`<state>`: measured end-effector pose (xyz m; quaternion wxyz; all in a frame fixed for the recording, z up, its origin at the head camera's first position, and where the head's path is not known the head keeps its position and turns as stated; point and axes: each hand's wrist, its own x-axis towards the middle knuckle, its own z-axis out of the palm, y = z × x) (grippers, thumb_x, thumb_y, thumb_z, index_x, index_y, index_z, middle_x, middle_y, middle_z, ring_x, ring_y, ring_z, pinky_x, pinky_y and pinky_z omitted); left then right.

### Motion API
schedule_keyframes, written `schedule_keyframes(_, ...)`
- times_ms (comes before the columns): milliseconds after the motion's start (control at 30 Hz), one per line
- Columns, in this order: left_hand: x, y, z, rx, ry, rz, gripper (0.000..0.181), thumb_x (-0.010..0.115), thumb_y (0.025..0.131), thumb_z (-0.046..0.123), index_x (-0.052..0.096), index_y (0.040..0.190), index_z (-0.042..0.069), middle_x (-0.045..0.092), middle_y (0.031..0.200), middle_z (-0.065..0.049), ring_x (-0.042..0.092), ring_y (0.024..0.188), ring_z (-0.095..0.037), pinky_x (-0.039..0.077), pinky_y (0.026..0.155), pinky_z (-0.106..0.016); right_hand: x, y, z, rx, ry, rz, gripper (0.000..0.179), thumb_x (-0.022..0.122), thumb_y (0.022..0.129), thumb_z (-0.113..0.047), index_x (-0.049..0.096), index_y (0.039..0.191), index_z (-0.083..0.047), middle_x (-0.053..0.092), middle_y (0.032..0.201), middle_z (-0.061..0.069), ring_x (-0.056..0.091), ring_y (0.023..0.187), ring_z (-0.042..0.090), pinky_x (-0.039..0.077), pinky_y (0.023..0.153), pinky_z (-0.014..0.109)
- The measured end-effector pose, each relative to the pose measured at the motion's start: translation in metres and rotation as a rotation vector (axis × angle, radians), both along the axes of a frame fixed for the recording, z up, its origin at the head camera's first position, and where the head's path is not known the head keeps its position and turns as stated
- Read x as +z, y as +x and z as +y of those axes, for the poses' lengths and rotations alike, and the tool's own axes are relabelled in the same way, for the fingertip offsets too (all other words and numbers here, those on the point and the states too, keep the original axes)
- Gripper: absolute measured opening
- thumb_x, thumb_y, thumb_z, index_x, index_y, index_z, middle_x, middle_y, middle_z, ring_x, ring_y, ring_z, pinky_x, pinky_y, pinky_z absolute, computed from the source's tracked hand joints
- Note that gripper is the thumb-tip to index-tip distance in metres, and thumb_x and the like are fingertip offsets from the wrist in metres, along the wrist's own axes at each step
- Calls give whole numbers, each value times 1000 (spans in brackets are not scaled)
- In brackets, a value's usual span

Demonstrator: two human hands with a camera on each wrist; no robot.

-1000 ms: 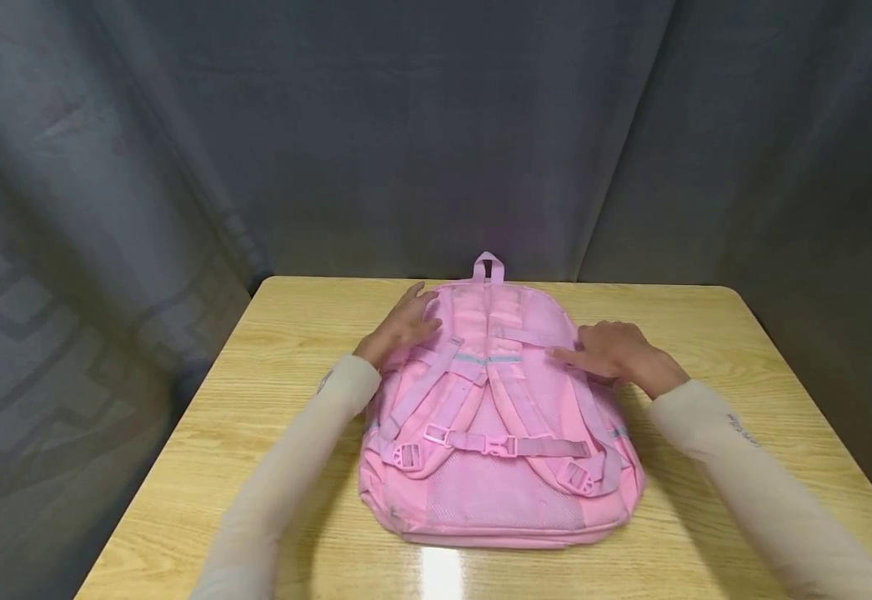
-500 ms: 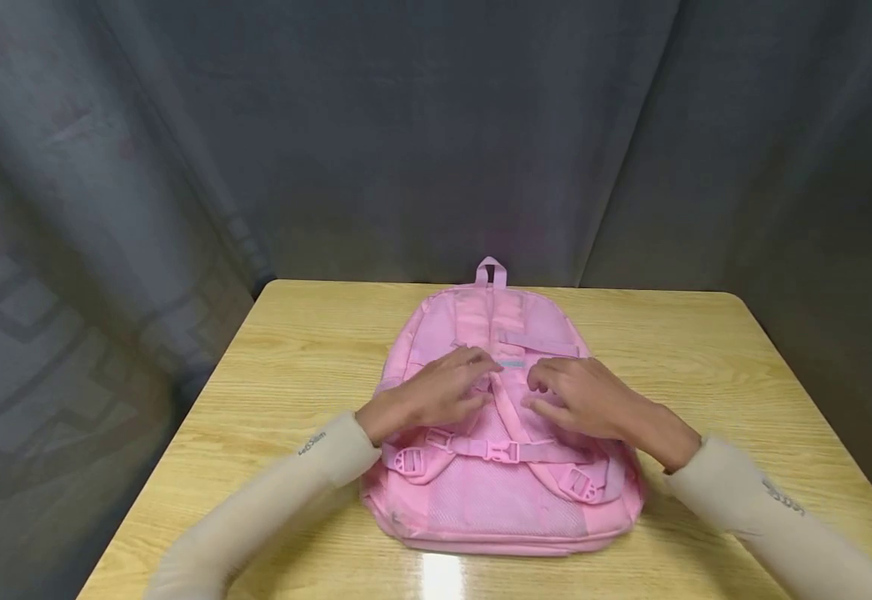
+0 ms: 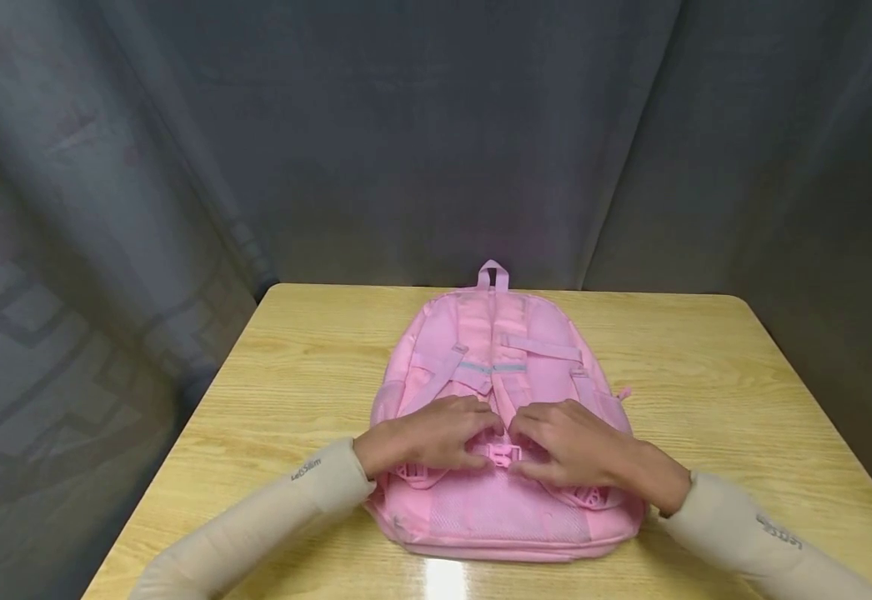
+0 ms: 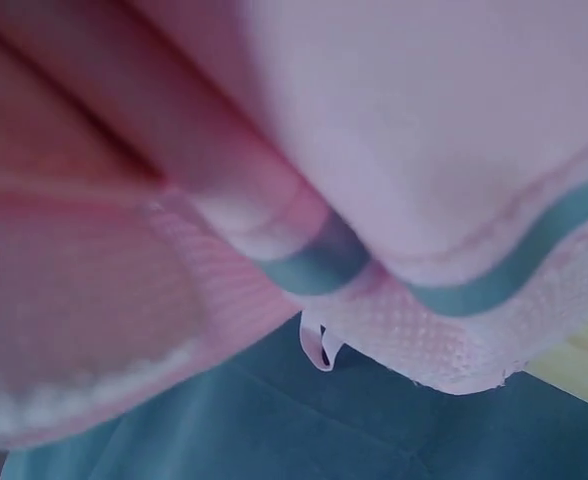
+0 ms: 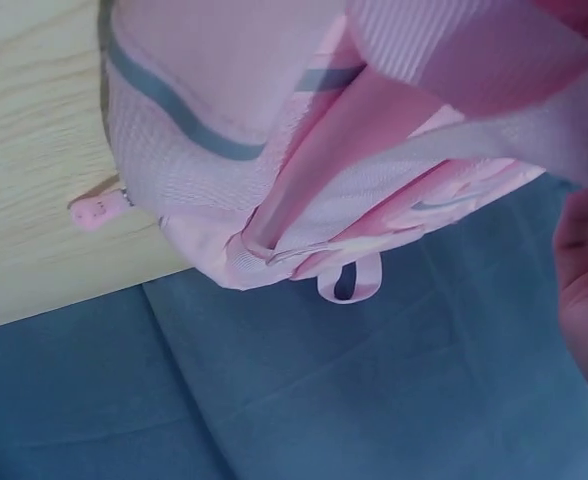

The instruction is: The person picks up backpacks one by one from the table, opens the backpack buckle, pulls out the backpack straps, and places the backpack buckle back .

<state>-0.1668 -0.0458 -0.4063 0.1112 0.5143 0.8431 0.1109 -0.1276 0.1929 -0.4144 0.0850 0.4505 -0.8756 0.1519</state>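
Observation:
A pink backpack [image 3: 511, 517] lies with its shoulder straps facing up. Across it runs a chest strap with a pink side-release buckle [image 3: 503, 455]. My left hand [image 3: 443, 433] holds the strap just left of the buckle, fingers bent above and thumb below. On the other side, my right hand [image 3: 574, 442] grips the strap close to the buckle in the same way. The strap ends are hidden behind both hands. In the right wrist view, part of my right hand [image 5: 586, 280] shows with bent fingers; the left wrist view shows mostly pink fabric [image 4: 424, 130].
The backpack rests on a light wooden table [image 3: 293, 350]. Its top loop [image 3: 493, 273] points to the far edge. A small pink zipper pull [image 5: 99, 208] sticks out at its right side. Dark grey curtains [image 3: 436, 142] hang behind the table and at both sides.
Both hands have come in from the backpack's upper sides, over the shoulder straps, then down to the chest strap, where they now hold on either side of the buckle. The backpack stays in place.

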Motion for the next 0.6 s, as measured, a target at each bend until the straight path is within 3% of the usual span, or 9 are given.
schedule_keyframes(100,-2,4,2,-2,-26,34,42,74,88,43,65,121,20,65,111,9,57,101,-4,49,92,-23,-2,3,-2,6,19,4,27,74,85,-44,65,94,-20,57,83,-14,47,69,-3,49,60,16)
schedule_keyframes(300,-4,9,4,-26,-44,102,41,76,86,46,65,116,20,65,97,13,53,82,0,47,76,-21,-5,5,-3,0,58,42,30,77,82,-45,65,94,-20,54,81,-14,45,69,-1,48,58,18)
schedule_keyframes(467,-6,10,3,-14,-17,80,34,76,87,39,66,114,20,68,103,12,51,78,2,46,74,-19,-8,4,-3,15,58,95,33,78,82,-46,65,93,-18,53,80,-12,44,68,0,45,55,17)
schedule_keyframes(600,-5,10,1,8,39,37,30,77,87,34,66,110,19,62,88,14,47,69,1,43,65,-15,-8,4,-3,20,20,113,31,77,83,-43,66,93,-15,58,82,-10,48,69,1,48,56,17)
